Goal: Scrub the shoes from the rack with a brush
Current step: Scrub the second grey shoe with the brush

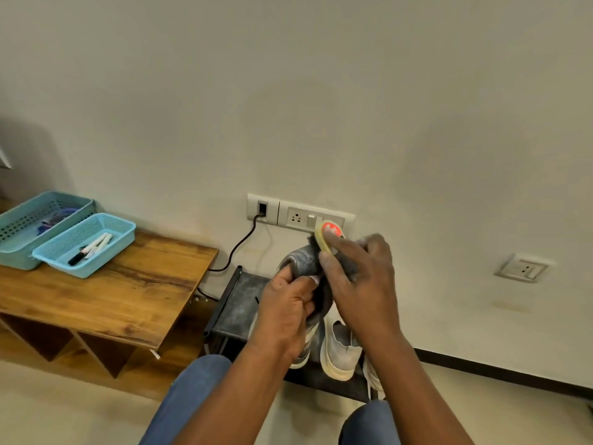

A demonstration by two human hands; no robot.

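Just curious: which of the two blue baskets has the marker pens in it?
The smaller, lighter blue basket nearer the table's front; the larger teal one behind holds bluish items.

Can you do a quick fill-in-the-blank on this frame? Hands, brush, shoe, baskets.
1. The right hand holds the ____ against the grey shoe.
2. The left hand grips the grey ____.
3. The markers lie in the nearer blue ____ on the wooden bench.
4. A black cable is plugged into the wall ____.

Missing words: brush; shoe; basket; socket

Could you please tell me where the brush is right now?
The brush is right of centre, gripped by the right hand against the grey shoe that the left hand holds, just below the wall socket panel.
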